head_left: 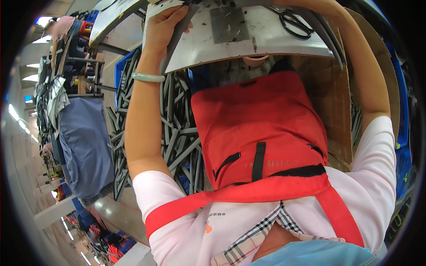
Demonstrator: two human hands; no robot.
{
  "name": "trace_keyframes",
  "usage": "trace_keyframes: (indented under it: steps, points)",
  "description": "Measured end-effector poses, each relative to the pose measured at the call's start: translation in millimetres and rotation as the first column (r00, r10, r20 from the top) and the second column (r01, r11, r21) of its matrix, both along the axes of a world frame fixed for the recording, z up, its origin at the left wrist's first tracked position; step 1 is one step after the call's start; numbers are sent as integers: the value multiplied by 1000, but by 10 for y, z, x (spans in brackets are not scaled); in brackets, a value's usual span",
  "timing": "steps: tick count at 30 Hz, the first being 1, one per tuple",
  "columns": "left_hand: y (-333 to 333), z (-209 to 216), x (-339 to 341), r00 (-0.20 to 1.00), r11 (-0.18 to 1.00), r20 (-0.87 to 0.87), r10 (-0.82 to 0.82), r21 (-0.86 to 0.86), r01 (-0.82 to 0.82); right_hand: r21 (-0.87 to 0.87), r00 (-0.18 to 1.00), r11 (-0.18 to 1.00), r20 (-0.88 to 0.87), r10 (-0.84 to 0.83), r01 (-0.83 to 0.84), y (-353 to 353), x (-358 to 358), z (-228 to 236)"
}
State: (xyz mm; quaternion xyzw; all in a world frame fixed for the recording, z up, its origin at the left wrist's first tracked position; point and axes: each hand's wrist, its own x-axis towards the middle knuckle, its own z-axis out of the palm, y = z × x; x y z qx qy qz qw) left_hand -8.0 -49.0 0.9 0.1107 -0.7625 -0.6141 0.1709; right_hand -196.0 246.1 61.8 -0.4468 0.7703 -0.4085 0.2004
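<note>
At the top left of the worktable (199,57), my left hand (166,24) is closed round a dark grey strip (179,37), which hangs down over the table's near edge. A pale bangle (148,78) circles that wrist. My right hand (310,3) reaches in at the upper right and is mostly cut off by the top of the picture, so its fingers are hidden. Just below it lie black-handled scissors (295,24) on the table. Another dark grey strip (326,35) runs beside them and droops past the edge; whether my right hand holds it is unclear.
A dark square patch (228,24) and small black scraps mark the tabletop. Many grey strips (175,128) are heaped at the left, near a blue crate (119,68). Cardboard (328,97) stands at the right. My red apron (259,119) covers my lap. A person (64,29) is far left.
</note>
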Motion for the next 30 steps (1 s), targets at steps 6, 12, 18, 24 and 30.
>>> trace_keyframes:
  steps: [6, 12, 18, 24, 30]
  points:
    - [506, -280, 41, 910, 685, 337, -239, -606, 404, 197, 705, 869, -517, 485, -454, -243, 1463, -702]
    - [1182, 1, 41, 916, 637, 226, -331, -663, 394, 282, 573, 902, -700, 427, -328, -1040, 2048, -1409]
    - [378, -181, 836, 912, 944, 393, -120, -238, 227, 308, 852, 903, -338, 400, -301, -338, 1291, -506]
    - [1103, -210, 1259, 998, 687, -31, -55, -727, 15, 307, 807, 941, -513, 291, -144, 320, 799, -157]
    - [1018, -164, 998, 994, 657, -71, -84, -754, 2, -619, 474, 190, -332, 815, -762, -129, 320, -222]
